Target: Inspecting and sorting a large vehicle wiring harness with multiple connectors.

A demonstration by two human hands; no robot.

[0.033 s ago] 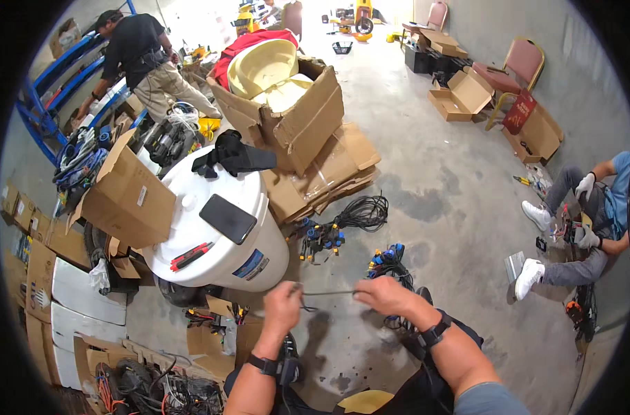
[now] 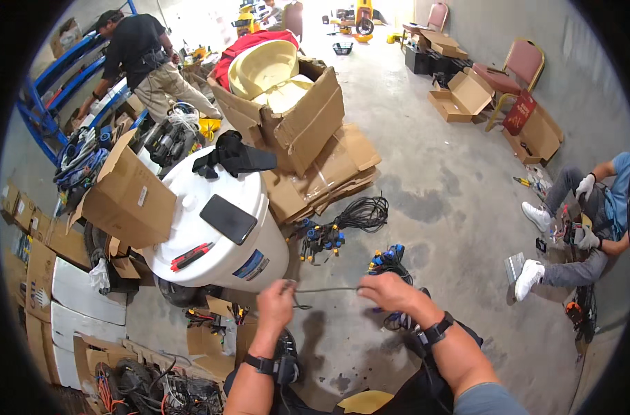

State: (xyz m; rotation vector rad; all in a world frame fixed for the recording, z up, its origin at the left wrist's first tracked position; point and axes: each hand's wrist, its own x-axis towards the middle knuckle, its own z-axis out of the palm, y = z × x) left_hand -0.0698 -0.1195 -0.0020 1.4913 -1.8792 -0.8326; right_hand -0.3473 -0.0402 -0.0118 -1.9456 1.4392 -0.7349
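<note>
**Cable pulled taut between hands**

My left hand (image 2: 277, 304) and right hand (image 2: 391, 290) each pinch one end of a thin black cable (image 2: 325, 289), stretched straight above the concrete floor (image 2: 432, 207), just beside the white drum (image 2: 218, 228). No change since the previous frame; same grip.

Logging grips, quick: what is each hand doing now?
Left hand: closed, pinching one end of the thin black cable.
Right hand: closed on its other end.
</note>
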